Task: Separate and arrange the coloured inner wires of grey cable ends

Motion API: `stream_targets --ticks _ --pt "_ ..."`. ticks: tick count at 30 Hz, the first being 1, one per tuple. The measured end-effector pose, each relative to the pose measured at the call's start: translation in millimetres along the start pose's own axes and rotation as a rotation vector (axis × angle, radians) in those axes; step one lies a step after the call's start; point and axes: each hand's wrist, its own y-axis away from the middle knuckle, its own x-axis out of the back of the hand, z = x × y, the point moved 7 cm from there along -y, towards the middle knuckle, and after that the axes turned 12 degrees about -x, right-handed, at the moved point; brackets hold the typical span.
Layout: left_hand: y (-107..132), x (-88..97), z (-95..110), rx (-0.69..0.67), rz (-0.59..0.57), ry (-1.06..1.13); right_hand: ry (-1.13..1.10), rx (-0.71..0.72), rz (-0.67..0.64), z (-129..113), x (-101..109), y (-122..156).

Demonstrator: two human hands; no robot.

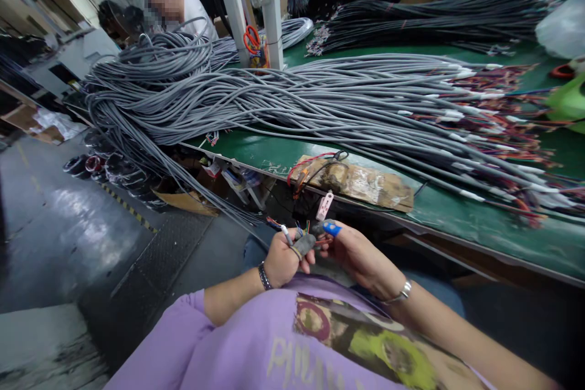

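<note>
My left hand (pixel 284 259) is closed in a fist around the end of a grey cable (pixel 286 233), with a grey finger cot on the thumb. My right hand (pixel 354 253) pinches the thin coloured wires (pixel 305 226) fanning from that cable end; a blue cot covers its fingertip. Both hands meet in front of my purple shirt, just below the table edge. A small white tag (pixel 325 205) hangs right above them.
A green table (pixel 457 210) carries a big heap of grey cables (pixel 320 97) with coloured wire ends to the right. A taped cardboard piece (pixel 365 186) lies at its edge. Another person (pixel 183 9) sits at the back left beside a fan. Orange scissors (pixel 250 38) hang on a post.
</note>
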Motion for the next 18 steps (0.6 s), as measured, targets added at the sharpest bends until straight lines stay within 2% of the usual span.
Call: stream_targets --ticks 3,7,15,18 --pt "0 -2.1 0 -0.002 -0.025 0.008 0.112 0.007 -0.073 -5 -9 2" --pt "2 -5.1 4 0.010 -0.062 -0.053 0.208 0.060 -0.024 -10 -10 1" --pt "2 -4.4 13 -0.050 -0.028 -0.113 0.154 0.119 0.130 -7 -3 1" --pt "3 -2.6 13 -0.055 -0.010 -0.102 0.087 0.111 0.048 -5 -5 1"
